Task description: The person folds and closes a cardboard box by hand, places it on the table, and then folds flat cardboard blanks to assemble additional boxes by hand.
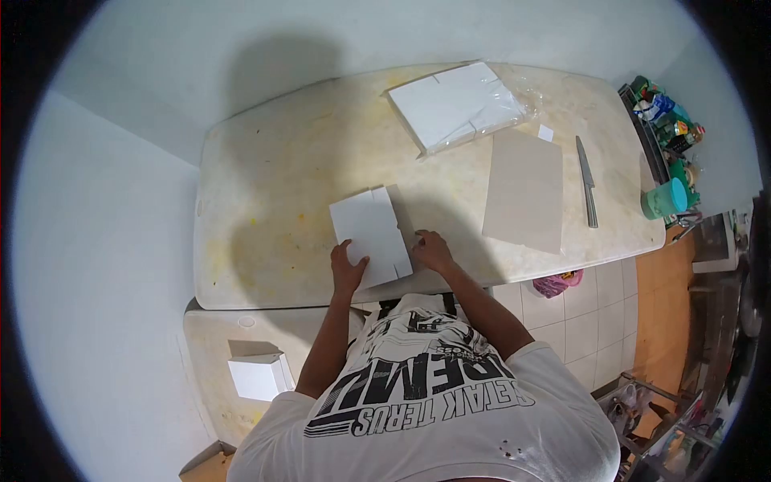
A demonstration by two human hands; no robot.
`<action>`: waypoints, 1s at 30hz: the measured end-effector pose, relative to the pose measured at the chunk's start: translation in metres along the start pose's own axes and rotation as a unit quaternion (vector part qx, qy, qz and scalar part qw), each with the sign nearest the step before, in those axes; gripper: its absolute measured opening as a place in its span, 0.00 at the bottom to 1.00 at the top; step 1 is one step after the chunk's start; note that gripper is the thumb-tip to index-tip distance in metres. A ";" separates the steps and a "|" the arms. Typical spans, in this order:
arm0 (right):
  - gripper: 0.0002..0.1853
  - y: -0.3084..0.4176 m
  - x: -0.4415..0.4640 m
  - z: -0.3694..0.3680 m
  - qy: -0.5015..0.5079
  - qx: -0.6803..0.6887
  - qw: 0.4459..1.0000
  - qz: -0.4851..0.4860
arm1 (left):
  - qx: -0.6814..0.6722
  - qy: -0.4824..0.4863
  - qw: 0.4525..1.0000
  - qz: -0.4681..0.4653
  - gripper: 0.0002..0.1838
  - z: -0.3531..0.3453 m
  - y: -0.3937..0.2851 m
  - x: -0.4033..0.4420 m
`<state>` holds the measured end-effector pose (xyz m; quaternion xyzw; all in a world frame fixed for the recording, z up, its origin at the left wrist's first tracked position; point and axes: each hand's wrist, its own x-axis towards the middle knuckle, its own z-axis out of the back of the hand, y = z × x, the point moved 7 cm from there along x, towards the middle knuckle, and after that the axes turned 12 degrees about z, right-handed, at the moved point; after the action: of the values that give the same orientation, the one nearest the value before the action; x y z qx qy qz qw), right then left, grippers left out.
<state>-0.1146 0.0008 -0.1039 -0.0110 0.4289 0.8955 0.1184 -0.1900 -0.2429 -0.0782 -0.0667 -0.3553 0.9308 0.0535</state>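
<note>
Pale wall [482, 28] beyond the fingers [427, 238], big shadow [281, 72] across it, stained tabletop [281, 153] beneath, tiled floor [586, 305] to their right

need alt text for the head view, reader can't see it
A person's left hand rests on a white cardboard piece, right hand beside it, on a stained table; a beige sheet and a knife lie to the right.

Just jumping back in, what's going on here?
A person is handling a white card near the table's front edge. The left hand rests on it; the right hand is by its right edge, contact unclear. To the right lie a grey sheet and a knife, with a plastic-wrapped pack farther back.
</note>
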 end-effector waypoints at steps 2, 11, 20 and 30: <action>0.23 -0.011 0.001 -0.004 0.003 0.057 0.998 -0.001 | 0.021 -0.004 1.000 0.019 0.39 -0.007 0.002 -0.001; 0.23 -0.004 -0.008 -0.002 -0.012 -0.013 0.998 0.064 | 0.190 0.042 0.967 0.168 0.44 -0.001 -0.020 -0.009; 0.24 -0.001 -0.007 -0.001 -0.022 -0.002 0.999 0.024 | -0.291 0.053 0.918 0.264 0.32 -0.012 0.032 0.016; 0.44 0.003 0.012 -0.033 0.059 0.383 0.922 0.021 | -0.143 0.060 0.980 0.122 0.38 -0.002 -0.024 0.001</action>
<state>-0.1292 -0.0240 -0.1237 -0.0090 0.7453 0.6631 0.0694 -0.1892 -0.2239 -0.0642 -0.1720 -0.4704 0.8641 -0.0495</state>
